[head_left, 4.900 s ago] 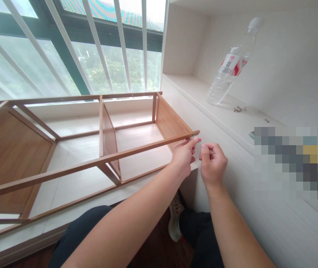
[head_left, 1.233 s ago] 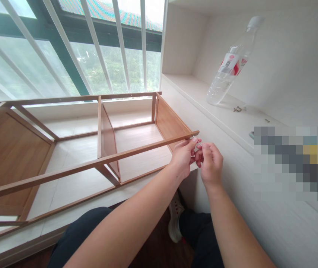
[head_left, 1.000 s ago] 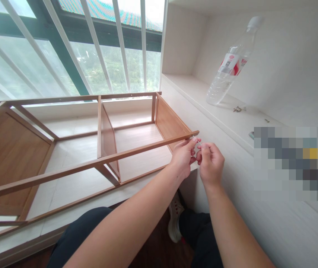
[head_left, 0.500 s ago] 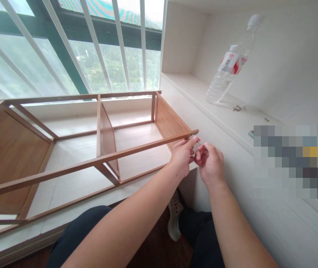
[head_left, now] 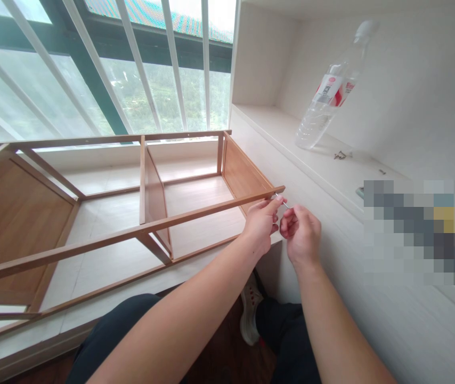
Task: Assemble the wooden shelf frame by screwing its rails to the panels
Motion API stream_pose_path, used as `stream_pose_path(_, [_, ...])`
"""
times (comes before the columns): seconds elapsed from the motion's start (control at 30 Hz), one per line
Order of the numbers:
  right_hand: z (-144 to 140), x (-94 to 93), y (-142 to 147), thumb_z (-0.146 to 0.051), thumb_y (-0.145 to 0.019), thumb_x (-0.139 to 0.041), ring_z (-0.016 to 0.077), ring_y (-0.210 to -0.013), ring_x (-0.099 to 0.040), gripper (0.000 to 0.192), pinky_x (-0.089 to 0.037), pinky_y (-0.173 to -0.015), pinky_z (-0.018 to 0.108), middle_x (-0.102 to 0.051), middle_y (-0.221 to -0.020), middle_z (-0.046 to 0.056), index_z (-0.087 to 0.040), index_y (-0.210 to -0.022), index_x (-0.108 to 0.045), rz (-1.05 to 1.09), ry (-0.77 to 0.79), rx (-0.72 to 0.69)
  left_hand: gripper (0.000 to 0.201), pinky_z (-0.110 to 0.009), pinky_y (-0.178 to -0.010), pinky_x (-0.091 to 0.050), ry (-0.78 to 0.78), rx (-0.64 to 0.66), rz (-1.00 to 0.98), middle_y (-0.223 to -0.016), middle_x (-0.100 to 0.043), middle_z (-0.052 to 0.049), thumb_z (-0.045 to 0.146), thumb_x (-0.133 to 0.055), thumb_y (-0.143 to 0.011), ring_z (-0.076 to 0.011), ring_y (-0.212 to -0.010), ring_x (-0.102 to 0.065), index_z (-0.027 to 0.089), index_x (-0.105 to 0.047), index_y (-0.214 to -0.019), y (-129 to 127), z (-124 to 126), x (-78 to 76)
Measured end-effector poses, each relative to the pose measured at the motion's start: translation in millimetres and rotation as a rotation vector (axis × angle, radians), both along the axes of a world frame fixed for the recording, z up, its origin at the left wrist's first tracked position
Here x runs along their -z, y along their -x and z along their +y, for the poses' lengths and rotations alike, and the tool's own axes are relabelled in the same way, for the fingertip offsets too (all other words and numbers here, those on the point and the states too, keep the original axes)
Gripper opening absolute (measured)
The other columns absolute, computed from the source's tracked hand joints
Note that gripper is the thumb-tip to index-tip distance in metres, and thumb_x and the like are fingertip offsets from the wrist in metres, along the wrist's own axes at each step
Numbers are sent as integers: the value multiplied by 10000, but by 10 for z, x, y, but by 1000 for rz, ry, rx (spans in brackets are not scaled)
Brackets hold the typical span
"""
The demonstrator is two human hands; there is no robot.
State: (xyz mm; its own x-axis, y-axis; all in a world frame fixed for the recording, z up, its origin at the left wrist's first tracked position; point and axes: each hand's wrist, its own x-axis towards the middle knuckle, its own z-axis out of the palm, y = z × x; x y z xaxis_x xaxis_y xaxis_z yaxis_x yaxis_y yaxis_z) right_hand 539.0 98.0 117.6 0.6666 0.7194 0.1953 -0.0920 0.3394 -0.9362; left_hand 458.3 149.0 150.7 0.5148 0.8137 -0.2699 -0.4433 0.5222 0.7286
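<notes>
A brown wooden shelf frame (head_left: 195,211) lies on its side on the white window ledge. At the right end of its near rail, a thin metal hex key (head_left: 285,205) slants out from under the wood. My left hand (head_left: 260,224) is closed by the rail end, with thumb and fingers pinching round the key's upper part. Just to the right, my right hand (head_left: 301,232) is closed, its thumb and forefinger gripping the key's lower end. Fingers hide much of the key and the spot where it meets the wood.
On the white cabinet shelf (head_left: 267,114) at right stand a clear plastic bottle (head_left: 325,104) and several small screws (head_left: 340,155). A blurred-out patch (head_left: 423,229) covers the area nearer me. Barred windows (head_left: 151,80) rise behind the frame. My shoe (head_left: 250,309) is on the dark floor below.
My right hand has shifted very slightly right at the end of the hex key. The left hand and the wooden frame look unchanged.
</notes>
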Motion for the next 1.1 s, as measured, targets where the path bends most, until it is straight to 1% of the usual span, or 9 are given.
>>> stream_pose_path(0.13, [9,19,-11,-475,-888,-667,92,-392,-438,342,-284,-388,219,-548,-488,-31,-179,-720,-638,2,0,6,230,-205,-470,-176,-2,1,6,-592,-375,53,367,-813,-804,-77,-540,-309,151,-734,-785,3,0,6])
stream_pose_path(0.3, [12,22,-14,-448,-860,-715,82,-393,-428,311,-286,-391,205,-543,-488,-43,-182,-726,-626,7,7,3,263,-203,-463,-170,-17,0,-14,-614,-387,50,390,-834,-774,-74,-544,-309,151,-726,-776,3,3,33])
stream_pose_path(0.43, [7,18,-11,-471,-855,-717,81,-384,-415,322,-275,-389,193,-530,-456,-46,-188,-743,-614,-14,36,-1,252,-201,-456,-165,-17,-5,-21,-634,-362,54,376,-825,-778,-72,-547,-313,144,-726,-788,0,6,54])
stream_pose_path(0.8, [-6,98,-11,-512,-878,-710,81,-401,-416,341,-284,-392,185,-534,-477,-55,-199,-797,-601,-48,40,-9,392,-214,-463,-194,-20,-10,-23,-621,-372,61,474,-893,-676,-75,-554,-337,142,-723,-796,4,0,91])
stream_pose_path(0.93, [-6,91,-3,-483,-884,-704,82,-393,-414,321,-283,-390,188,-529,-469,-56,-201,-778,-594,-50,32,-5,399,-212,-463,-195,-28,-10,-19,-616,-366,61,490,-885,-675,-76,-555,-332,144,-723,-790,5,-3,100])
stream_pose_path(1.1, [-9,71,20,-485,-872,-715,84,-396,-419,331,-295,-387,192,-536,-479,-54,-202,-759,-586,-32,26,-12,421,-208,-467,-228,-35,-10,-12,-608,-365,63,512,-890,-658,-79,-558,-336,149,-721,-789,6,-11,103])
